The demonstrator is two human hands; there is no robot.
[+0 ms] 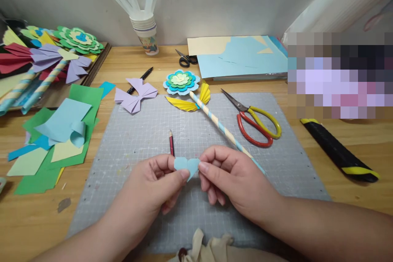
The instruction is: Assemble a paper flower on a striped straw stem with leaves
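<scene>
Blue paper heart (187, 166) | pinched btwn both hands, L (156, 186) + R (229, 176) | no legible text

2 bare forearms, no sleeves, left hand (153, 190), right hand (231, 180), short unpainted nails

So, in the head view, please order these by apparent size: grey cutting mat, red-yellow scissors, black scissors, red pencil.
1. Cutting mat
2. Red-yellow scissors
3. Black scissors and pencil look alike; the scissors lie farther from the camera, so I leave them unranked.
</scene>
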